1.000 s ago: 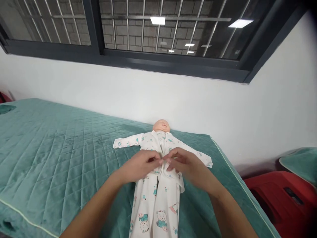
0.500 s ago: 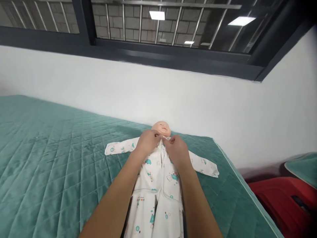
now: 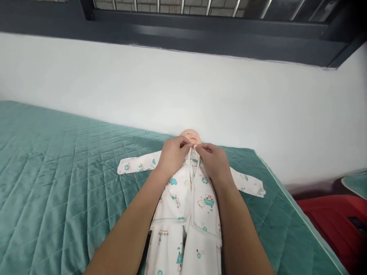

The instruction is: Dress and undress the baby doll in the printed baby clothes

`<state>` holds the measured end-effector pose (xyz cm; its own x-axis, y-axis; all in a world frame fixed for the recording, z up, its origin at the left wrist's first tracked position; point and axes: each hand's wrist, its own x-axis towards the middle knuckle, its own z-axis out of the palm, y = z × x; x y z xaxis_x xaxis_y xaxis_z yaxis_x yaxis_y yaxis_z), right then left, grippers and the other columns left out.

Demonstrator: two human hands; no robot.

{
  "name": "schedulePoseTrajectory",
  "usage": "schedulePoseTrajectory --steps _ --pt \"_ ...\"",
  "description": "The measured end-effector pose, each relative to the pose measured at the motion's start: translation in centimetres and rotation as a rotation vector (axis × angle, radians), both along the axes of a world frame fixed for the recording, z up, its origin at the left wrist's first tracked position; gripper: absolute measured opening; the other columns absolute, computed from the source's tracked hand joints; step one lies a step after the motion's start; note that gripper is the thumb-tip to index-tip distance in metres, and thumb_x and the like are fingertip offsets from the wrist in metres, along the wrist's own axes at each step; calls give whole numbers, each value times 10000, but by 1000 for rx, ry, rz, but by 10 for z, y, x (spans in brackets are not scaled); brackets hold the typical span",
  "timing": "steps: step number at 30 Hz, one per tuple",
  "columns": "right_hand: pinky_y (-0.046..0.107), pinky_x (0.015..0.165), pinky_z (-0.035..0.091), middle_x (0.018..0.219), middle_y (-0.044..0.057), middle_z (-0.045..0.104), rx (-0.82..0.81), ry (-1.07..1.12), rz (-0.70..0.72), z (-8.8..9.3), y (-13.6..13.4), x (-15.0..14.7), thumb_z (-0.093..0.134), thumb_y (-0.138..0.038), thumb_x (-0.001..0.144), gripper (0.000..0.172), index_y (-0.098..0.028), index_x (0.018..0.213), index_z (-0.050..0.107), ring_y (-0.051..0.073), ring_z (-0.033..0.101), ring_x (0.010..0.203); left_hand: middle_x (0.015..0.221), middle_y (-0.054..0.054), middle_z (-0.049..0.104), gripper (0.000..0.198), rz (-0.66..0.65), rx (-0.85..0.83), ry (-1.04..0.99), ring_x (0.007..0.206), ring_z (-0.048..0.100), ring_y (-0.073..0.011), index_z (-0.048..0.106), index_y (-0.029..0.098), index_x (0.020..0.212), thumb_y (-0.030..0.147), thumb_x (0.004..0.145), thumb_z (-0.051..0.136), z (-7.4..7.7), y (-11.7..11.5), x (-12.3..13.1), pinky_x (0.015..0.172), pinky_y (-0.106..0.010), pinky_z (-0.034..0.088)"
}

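Observation:
On the green quilted bedding lies a baby doll [image 3: 191, 134], face up, its chin partly behind my fingers. It wears a white printed jacket [image 3: 179, 191] with both sleeves spread out sideways, over white printed trousers [image 3: 200, 254]. My left hand [image 3: 174, 154] pinches one front edge of the jacket at the neck. Opposite it, my right hand [image 3: 213, 158] pinches the other edge, also at the collar. Between them the two front edges part in a narrow V, with an inner printed layer showing. A pale button sits on the left edge, lower down.
Green quilted bedding [image 3: 65, 183] covers the bed up to the white wall [image 3: 172, 88]. Above runs a dark window frame [image 3: 200, 36] with metal bars behind it. Beyond the bed's right edge stands a red object [image 3: 329, 217], with another green cloth above it.
The view has tilted down, so less window shows. My hands have drawn slightly apart at the collar, and the jacket front has opened into a V.

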<state>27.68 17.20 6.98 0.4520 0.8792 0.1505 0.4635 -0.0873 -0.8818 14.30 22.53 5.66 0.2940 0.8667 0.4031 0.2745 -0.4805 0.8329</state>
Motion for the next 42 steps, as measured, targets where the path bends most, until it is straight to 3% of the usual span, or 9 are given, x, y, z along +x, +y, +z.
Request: schedulePoseTrajectory --steps 6,15,22,27,35,38,42 --pt "302 672 425 768 11 733 -52 -97 48 -3 -8 -2 608 -367 769 206 -217 782 749 192 627 734 863 -10 741 158 -64 -32 87 792 651 -162 731 211 899 192 859 579 -1 -3 -1 724 -274 457" --pt "314 800 477 941 35 748 116 187 155 -17 -5 4 678 -384 770 240 -208 916 751 204 663 897 880 -13 727 90 -62 -69 39 810 652 -153 677 197 854 158 826 600 -3 -1 -1 757 -277 476" --pt "293 705 460 834 4 684 -1 108 222 -17 -3 2 693 -379 766 246 -204 938 676 150 614 758 899 -31 711 139 -113 -136 -1 809 643 -144 649 175 860 87 761 609 -7 3 -5 769 -275 491" --pt "268 606 425 798 -17 662 -103 72 249 -15 -5 2 710 -387 744 310 -224 994 625 135 583 685 948 -39 717 202 -211 -285 -95 853 656 -150 660 183 971 121 791 595 -6 2 -11 801 -279 489" --pt "297 656 436 786 -31 694 -117 -22 211 -13 -6 -2 698 -359 732 380 -264 1077 573 166 616 728 912 -33 715 239 -200 -444 -165 808 657 -151 660 185 1019 156 785 620 2 -4 -10 752 -272 479" --pt "303 684 439 783 -33 691 -83 -36 209 -12 -7 -3 693 -354 737 391 -267 1100 577 169 619 747 898 -29 707 253 -178 -401 -139 786 653 -148 665 185 1015 127 779 594 -1 -2 -8 749 -277 485" --pt "292 670 436 800 -18 688 -51 9 242 -10 -12 -2 700 -375 740 376 -245 1073 585 167 619 753 1019 -44 686 284 -147 -178 14 876 637 -165 712 204 981 84 795 535 -6 2 -7 824 -311 493"
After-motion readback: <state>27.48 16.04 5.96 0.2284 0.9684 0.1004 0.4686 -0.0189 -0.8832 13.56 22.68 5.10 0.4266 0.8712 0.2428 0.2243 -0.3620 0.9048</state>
